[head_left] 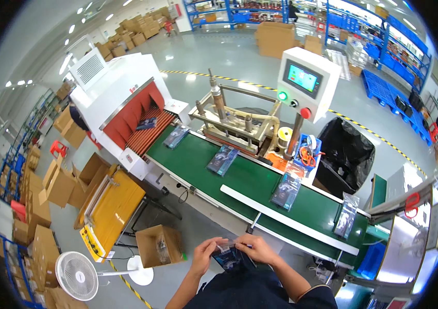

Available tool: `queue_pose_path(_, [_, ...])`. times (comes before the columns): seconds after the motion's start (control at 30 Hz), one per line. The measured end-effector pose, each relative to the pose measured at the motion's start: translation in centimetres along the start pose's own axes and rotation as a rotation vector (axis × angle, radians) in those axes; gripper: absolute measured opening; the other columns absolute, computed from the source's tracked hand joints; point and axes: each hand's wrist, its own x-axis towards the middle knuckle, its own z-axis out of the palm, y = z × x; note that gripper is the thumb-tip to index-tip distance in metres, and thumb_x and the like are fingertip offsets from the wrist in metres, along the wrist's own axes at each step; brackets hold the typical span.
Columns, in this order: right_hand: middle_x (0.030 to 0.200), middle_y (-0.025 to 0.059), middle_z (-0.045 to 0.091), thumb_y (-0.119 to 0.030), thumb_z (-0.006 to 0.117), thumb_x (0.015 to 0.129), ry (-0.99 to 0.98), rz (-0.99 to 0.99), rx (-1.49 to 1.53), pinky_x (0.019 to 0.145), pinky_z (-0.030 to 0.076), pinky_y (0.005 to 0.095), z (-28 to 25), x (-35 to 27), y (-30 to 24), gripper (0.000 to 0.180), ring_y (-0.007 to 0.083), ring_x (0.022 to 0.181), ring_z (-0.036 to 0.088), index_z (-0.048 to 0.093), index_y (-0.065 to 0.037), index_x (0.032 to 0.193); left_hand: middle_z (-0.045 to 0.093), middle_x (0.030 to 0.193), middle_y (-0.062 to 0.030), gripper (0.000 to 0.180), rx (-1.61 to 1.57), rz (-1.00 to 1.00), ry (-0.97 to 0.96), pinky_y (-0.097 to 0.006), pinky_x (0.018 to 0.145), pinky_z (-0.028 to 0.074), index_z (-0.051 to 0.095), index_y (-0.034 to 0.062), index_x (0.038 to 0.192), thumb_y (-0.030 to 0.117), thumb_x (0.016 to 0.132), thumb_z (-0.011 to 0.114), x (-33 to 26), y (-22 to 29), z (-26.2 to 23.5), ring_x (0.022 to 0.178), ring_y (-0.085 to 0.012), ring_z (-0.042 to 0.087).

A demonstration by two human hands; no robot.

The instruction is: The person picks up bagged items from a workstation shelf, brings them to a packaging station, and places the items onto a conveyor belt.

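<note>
Close to my body, both hands hold a dark flat package in clear plastic film. My left hand pinches the film at the package's upper left. On the other side, my right hand has its fingers closed on the film's upper right edge. Beyond my hands runs a green conveyor belt with several similar film-wrapped packages spaced along it. One wrapped package lies ahead and to the right; another wrapped package is near the belt's right end.
A white guide rail edges the belt's near side. At the belt's left end stands a white tunnel machine with red curtain strips. Behind the belt are a sealing press and control panel. An open carton and fan stand left.
</note>
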Motion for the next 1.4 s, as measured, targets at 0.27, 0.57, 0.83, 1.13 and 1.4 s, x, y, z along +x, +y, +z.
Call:
queue_pose_path(0.27, [0.085,0.0109,0.063,-0.018,0.057,0.084,0.218,0.412,0.062,0.073,0.045,0.0287,-1.3,-11.3,-0.1,0.02,0.0162,0.08,0.058,0.061,-0.002,0.096,0.059,0.101,-0.0202,0.027,-0.103,0.041,0.018,-0.038,0.084,0.046,0.053,-0.0028,0.106,0.017,0.09,0.045,-2.5,-0.6,0.6,0.095,-0.0269,0.058])
queue_pose_path(0.57, [0.079,0.0066,0.061,-0.016,0.056,0.085,1.345,0.342,-0.335,0.066,0.041,0.025,-18.9,-24.4,3.0,0.019,0.0097,0.074,0.051,0.06,0.002,0.09,0.061,0.103,-0.011,0.026,0.503,-0.377,-0.5,-0.027,0.08,0.045,0.052,-0.0007,0.11,0.011,0.087,0.051,-4.0,-8.0,6.0,0.093,-0.0167,0.058])
queue_pose_path(0.83, [0.077,0.0173,0.057,-0.013,0.052,0.083,1.465,0.53,-0.956,0.066,0.041,0.0413,-35.3,-32.1,9.1,0.015,0.0349,0.075,0.054,0.059,0.0,0.083,0.06,0.103,-0.0124,0.026,0.434,-0.421,-0.456,-0.027,0.08,0.046,0.053,-0.0007,0.11,0.009,0.086,0.053,-2.2,-12.1,18.3,0.094,-0.0177,0.058])
queue_pose_path(1.13, [0.079,0.0187,0.056,-0.021,0.053,0.081,1.284,0.653,-0.631,0.07,0.041,0.0416,-40.5,-31.7,25.3,0.02,0.0377,0.08,0.051,0.063,-0.003,0.079,0.062,0.098,-0.0099,0.025,0.449,-0.375,-0.253,-0.024,0.076,0.046,0.054,-0.0012,0.108,0.01,0.085,0.054,-0.3,-13.7,20.0,0.089,-0.0143,0.059])
queue_pose_path(1.4, [0.088,0.0187,0.051,-0.031,0.047,0.086,1.333,0.945,-0.72,0.066,0.043,0.0461,-33.5,-23.2,25.7,0.026,0.037,0.077,0.054,0.062,-0.01,0.091,0.061,0.1,-0.011,0.027,0.408,-0.41,-0.155,-0.024,0.077,0.046,0.052,-0.0013,0.11,0.011,0.086,0.054,-1.4,-14.6,21.3,0.09,-0.0153,0.058])
